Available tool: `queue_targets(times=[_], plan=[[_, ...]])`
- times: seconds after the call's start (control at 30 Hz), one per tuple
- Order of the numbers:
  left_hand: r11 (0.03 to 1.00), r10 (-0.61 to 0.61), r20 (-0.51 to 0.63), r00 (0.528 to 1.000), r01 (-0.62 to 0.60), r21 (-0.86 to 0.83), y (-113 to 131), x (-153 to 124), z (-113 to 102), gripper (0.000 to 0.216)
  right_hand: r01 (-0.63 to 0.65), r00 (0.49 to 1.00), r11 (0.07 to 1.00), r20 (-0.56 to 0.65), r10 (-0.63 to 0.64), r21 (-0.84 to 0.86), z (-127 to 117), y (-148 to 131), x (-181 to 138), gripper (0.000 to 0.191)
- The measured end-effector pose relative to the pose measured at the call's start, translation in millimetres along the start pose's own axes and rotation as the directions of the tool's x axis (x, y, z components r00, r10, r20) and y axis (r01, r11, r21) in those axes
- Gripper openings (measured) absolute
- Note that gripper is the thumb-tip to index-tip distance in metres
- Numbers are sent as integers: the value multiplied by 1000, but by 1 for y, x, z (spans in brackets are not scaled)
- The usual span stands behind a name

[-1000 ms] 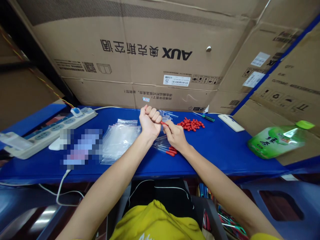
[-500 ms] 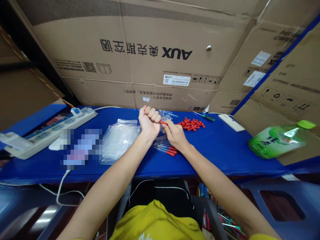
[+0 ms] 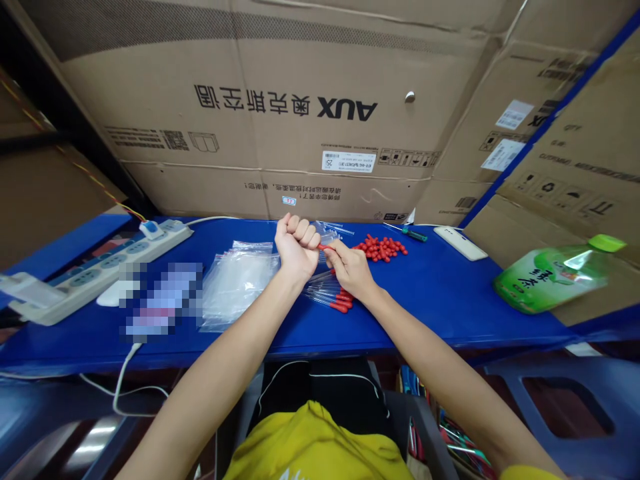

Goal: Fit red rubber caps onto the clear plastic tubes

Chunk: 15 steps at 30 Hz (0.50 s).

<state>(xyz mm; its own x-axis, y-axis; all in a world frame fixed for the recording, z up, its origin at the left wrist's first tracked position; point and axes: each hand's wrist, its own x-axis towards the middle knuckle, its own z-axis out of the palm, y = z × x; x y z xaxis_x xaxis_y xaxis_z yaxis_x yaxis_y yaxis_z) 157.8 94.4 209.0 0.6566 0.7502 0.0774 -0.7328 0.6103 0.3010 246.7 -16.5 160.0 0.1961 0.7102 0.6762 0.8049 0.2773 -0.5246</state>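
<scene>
My left hand (image 3: pixel 297 244) is a closed fist held upright over the blue table (image 3: pixel 440 293). My right hand (image 3: pixel 351 269) pinches a small red cap (image 3: pixel 326 247) against the side of that fist; what the fist grips is hidden. Under my right hand lies a bundle of clear tubes with red caps (image 3: pixel 333 297). More clear tubes (image 3: pixel 333 232) lie just behind my hands. A pile of loose red caps (image 3: pixel 383 248) sits to the right of them.
A stack of clear plastic bags (image 3: pixel 237 283) lies left of my hands, and a white power strip (image 3: pixel 95 263) further left. A green screwdriver (image 3: pixel 414 234), a white device (image 3: pixel 460 243) and a green bottle (image 3: pixel 555 275) are on the right. Cardboard boxes (image 3: pixel 300 107) wall the back.
Both hands stay together in the same grip and the table items have not moved; only the camera view has shifted slightly.
</scene>
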Motion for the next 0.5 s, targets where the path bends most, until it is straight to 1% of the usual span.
queue_targets(times=[0.17, 0.5], plan=[[999, 10, -27, 1000, -9, 35, -2, -1, 0, 48, 7, 1000, 1000, -22, -8, -19, 1, -1, 0, 31], [999, -1, 11, 1000, 2, -41, -4, 2, -5, 48, 4, 1000, 999, -27, -5, -32, 1, -1, 0, 29]])
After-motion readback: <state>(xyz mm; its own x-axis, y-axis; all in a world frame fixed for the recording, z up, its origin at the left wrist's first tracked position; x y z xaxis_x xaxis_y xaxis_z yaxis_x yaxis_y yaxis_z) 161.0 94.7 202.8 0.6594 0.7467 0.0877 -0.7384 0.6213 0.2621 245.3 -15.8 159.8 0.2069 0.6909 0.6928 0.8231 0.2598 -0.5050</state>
